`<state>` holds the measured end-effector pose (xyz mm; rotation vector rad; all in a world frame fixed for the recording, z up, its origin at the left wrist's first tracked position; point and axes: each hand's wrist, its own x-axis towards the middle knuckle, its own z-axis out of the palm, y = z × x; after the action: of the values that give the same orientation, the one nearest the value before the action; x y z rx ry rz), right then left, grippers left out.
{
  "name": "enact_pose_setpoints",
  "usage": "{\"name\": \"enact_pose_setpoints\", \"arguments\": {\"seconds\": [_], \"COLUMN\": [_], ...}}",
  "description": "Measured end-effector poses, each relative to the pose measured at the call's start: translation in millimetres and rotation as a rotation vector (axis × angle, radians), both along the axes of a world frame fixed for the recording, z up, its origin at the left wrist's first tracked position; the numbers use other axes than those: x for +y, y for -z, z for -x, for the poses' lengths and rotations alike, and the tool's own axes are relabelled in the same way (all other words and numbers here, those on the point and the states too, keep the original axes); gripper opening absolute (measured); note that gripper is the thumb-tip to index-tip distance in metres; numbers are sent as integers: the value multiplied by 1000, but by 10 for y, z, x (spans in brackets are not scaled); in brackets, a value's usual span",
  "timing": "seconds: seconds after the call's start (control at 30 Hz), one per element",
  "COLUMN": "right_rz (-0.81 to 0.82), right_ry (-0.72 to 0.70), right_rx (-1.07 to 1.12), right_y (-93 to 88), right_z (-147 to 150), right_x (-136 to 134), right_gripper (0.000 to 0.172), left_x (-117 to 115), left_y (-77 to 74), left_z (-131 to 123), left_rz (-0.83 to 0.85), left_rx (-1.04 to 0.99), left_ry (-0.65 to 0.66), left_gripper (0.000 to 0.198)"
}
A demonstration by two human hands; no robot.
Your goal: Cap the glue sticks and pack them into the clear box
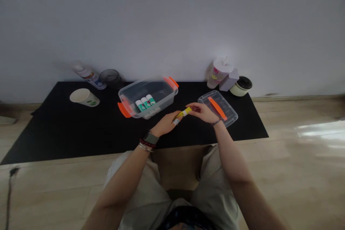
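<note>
My left hand (167, 123) is closed around a small yellow-and-white tube (184, 113), much like a glue stick, held above the front of the black table. A whitish end (176, 121) also sticks out of this hand; whether it belongs to a second tube I cannot tell. At the tube's right end, the fingertips of my right hand (201, 112) pinch it. Just behind my left hand stands a clear plastic box (165, 99) with orange handles, uncovered. Inside it lie green glue sticks (145, 103) with white caps, side by side. Its clear lid (229, 112), with an orange handle, lies beside my right hand.
On the black tabletop (81, 133), a paper cup (84, 97), a spray can (93, 78) and a dark mesh holder (111, 78) stand at left. A lidded tumbler (217, 73), a pale box (229, 79) and a black-lidded jar (240, 86) stand back right, near the wall.
</note>
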<state>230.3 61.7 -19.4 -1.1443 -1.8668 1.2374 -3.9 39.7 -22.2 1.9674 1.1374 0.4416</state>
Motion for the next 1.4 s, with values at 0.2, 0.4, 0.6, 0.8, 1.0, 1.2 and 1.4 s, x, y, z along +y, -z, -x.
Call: {"name": "enact_pose_setpoints", "arguments": {"seconds": [0.2, 0.4, 0.6, 0.8, 1.0, 1.2, 1.4], "right_rz": [102, -58, -236, -210, -164, -81, -198], "right_ry": [-21, 43, 151, 165, 268, 343, 269], "right_rx": [176, 78, -62, -302, -459, -265, -103], "right_y": [-69, -163, -269, -266, -132, -63, -265], "right_z": [127, 176, 285, 462, 510, 571, 498], "right_x": [-32, -159, -272, -314, -258, -224, -271], "right_gripper": [38, 37, 35, 31, 25, 32, 35], "left_x": [-86, -97, -91, -162, -229, -217, -128], "left_y": [-99, -89, -129, -135, -57, -74, -127], "left_z": [2, -62, -89, -116, -221, -237, -224], "left_rz": [211, 271, 255, 125, -36, -60, 398], "left_rx": [-297, -349, -354, -207, 52, 108, -464], "left_ry": [-8, 12, 37, 24, -80, -148, 31], "left_gripper": [35, 42, 42, 35, 24, 29, 47]}}
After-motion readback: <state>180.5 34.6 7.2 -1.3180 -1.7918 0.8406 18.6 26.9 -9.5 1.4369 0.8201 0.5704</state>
